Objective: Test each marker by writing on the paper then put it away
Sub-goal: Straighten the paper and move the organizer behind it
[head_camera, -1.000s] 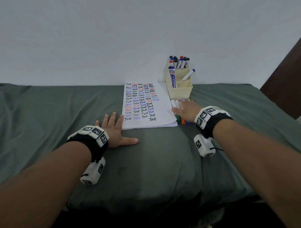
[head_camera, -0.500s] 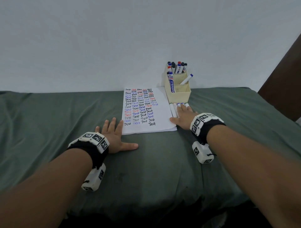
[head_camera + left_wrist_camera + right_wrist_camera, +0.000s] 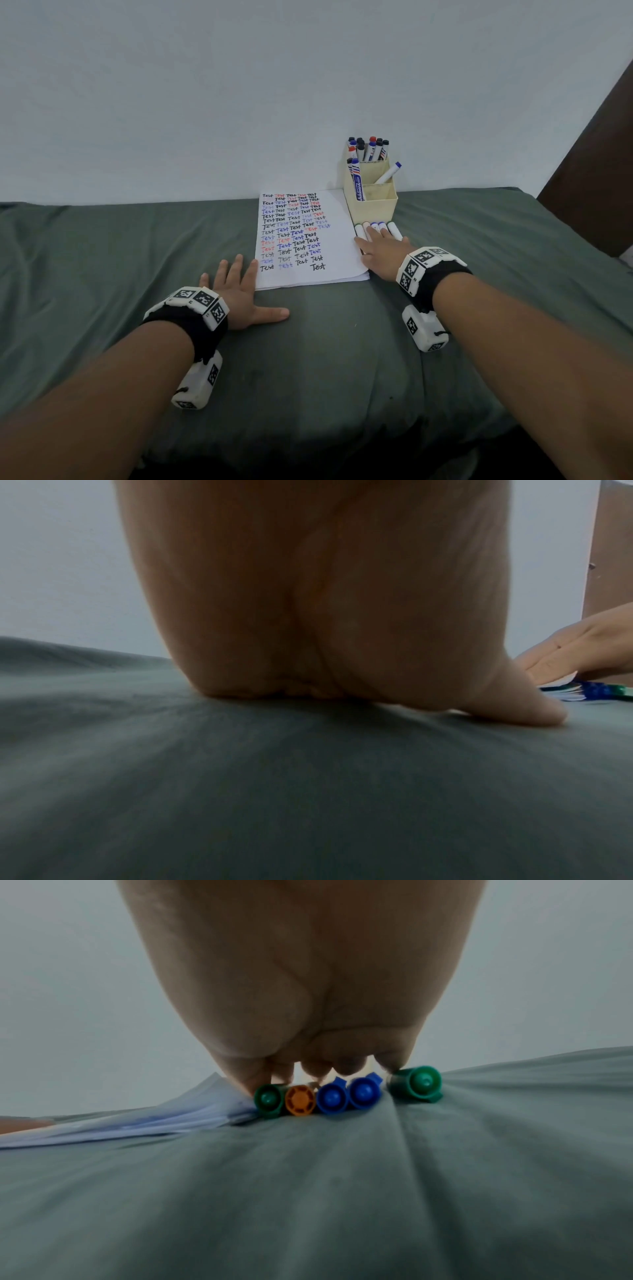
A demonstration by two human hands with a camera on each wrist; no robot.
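Head view: right hand flat on five markers beside paper's edge; left hand flat, fingers apart.

The paper lies on the bed, near the wall. The box stands just right of the paper's far corner, with markers inside. In front of the box, five markers lie side by side, right of the paper. The right hand rests flat on them. The left hand lies flat on the bed, at the paper's near left corner.
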